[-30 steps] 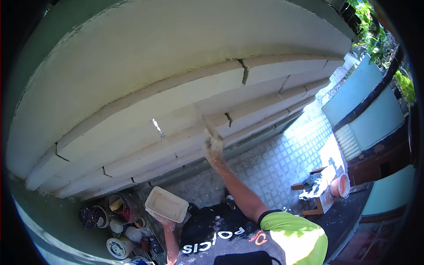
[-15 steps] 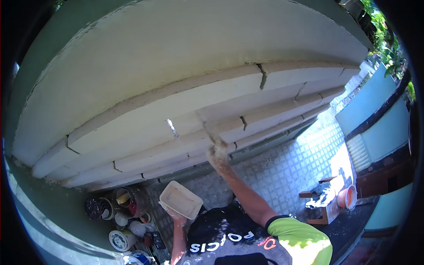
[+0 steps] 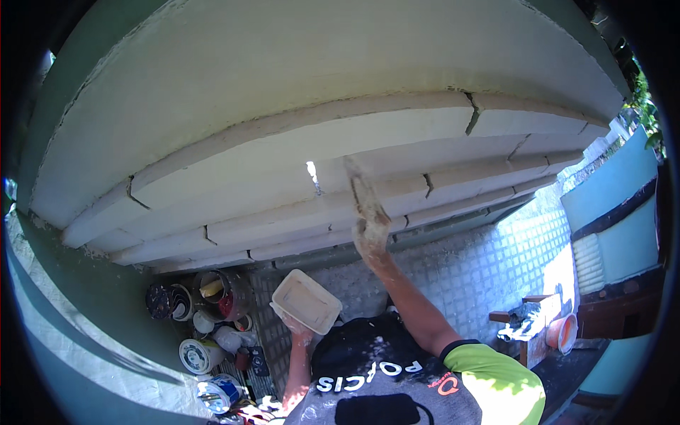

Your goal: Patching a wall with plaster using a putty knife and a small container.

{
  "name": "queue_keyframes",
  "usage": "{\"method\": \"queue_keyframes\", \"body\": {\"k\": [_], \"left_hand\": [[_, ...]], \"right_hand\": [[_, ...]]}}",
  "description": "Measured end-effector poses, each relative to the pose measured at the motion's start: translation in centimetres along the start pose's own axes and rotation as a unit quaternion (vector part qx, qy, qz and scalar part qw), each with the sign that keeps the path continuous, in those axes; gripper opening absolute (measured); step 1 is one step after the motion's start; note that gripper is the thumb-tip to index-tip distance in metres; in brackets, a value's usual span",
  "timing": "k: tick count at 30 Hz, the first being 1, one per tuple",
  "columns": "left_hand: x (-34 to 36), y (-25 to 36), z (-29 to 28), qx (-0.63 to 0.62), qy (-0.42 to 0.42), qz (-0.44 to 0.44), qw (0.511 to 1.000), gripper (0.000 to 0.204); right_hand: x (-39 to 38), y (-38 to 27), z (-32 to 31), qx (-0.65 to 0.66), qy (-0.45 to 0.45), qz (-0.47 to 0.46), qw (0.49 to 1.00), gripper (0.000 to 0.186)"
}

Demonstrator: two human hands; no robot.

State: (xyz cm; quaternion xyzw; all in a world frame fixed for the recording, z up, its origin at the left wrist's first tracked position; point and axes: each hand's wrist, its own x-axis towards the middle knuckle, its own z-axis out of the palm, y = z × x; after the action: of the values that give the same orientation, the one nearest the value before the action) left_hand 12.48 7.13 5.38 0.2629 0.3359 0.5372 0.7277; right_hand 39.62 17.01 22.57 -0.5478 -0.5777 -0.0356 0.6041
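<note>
My left hand (image 3: 296, 327) holds a shallow, cream rectangular tub (image 3: 289, 303) by its side, tilted in front of my chest. Pale residue coats the inside of the tub. My right hand (image 3: 372, 235), smeared with pale material, is closed round a slim, coated hand tool (image 3: 363, 190). Blur hides the tool's exact kind. Its tip is close to the pale stepped wall (image 3: 262, 152), just right of a bright narrow slit (image 3: 313, 176); I cannot tell whether it touches. Dark cracks (image 3: 473, 113) cut across the wall's ledges.
Buckets and containers (image 3: 225, 297) crowd the lower left, with a white-lidded tub (image 3: 200, 356) among them. At the lower right, an orange bucket (image 3: 562, 333) stands beside a small wooden stool (image 3: 535, 347). Patterned paving (image 3: 460, 273) lies below the wall.
The whole view has shifted, so the wall and containers appear farther right. My right hand and its tool have moved slightly nearer the bright slit. My left hand keeps hold of the tub.
</note>
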Motion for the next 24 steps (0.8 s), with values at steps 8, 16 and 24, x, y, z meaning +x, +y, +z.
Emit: {"method": "queue_keyframes", "body": {"k": [8,16,24], "left_hand": [[-2.7,0.4,-2.8,-0.016,0.005,-0.025,1.0,0.074],[-7.5,3.0,-7.5,-0.005,0.025,-0.078,0.997,0.073],[-7.9,4.0,-9.0,-0.022,0.01,-0.103,0.994,0.073]], "right_hand": [[2.8,1.1,1.9,-0.006,0.105,0.071,0.992,0.072],[1.2,1.2,-1.8,0.053,0.139,0.259,0.955,0.07],[-1.2,0.6,4.9,-0.009,0.006,0.047,0.999,0.069]]}}
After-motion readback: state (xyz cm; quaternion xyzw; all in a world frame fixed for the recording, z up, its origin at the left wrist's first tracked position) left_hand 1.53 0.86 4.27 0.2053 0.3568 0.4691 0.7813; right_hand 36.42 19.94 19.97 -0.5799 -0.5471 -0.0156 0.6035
